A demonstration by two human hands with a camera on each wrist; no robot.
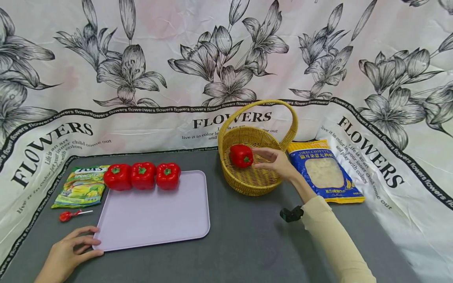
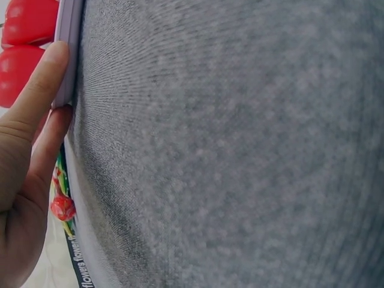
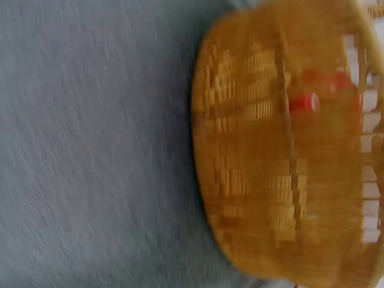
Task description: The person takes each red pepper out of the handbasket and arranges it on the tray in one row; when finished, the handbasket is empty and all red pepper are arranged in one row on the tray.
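At the front left corner of the pale lilac tray [image 1: 152, 220], my left hand [image 1: 72, 251] holds the rim between thumb and fingers. The left wrist view shows my left hand [image 2: 27, 156] with its fingertips against the tray's edge [image 2: 67, 66]. Inside the yellow woven basket [image 1: 251, 188] is a red bell pepper [image 1: 241, 155]. My right hand [image 1: 276, 161] reaches over the basket's right side, thumb and fingers spread just beside the pepper. The blurred right wrist view shows the basket's side [image 3: 264, 156], with the hand out of sight. Three red bell peppers [image 1: 143, 175] line the tray's back edge.
A green and yellow candy bag [image 1: 81, 188] lies left of the tray, with a red lollipop [image 1: 65, 216] in front of it. Right of the basket is a blue and yellow pasta bag [image 1: 325, 173]. A flower-printed cloth [image 1: 170, 129] rises behind the grey table [image 1: 240, 243].
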